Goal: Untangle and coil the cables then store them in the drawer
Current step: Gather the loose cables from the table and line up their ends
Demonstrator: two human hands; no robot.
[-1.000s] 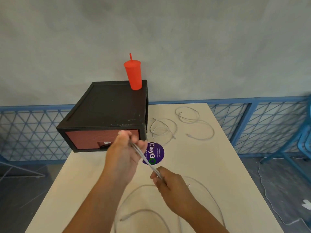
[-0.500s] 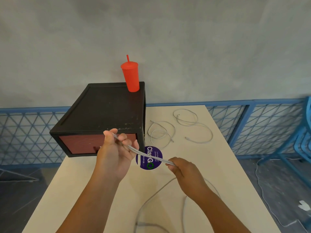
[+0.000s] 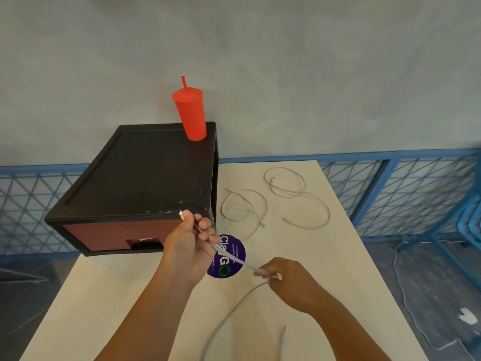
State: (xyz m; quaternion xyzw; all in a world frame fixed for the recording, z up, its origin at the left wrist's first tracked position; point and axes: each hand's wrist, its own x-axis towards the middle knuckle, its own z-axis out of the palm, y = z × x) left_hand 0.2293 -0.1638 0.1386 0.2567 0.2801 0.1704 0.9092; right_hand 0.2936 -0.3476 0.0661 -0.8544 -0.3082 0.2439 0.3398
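a: so, where is the white cable (image 3: 242, 261) sitting?
b: the left hand (image 3: 191, 246) is pinching one end of it up by the shut drawer (image 3: 109, 235), and the right hand (image 3: 289, 280) is gripping it lower down (over a purple sticker (image 3: 238, 250)), so the stretch between them is running straight.
a: and the rest?
b: it is trailing down across the worktop (image 3: 325, 256). two more cables (image 3: 266, 209) are lying loose beside the black cabinet (image 3: 145, 173), which is carrying a red cup (image 3: 191, 113).
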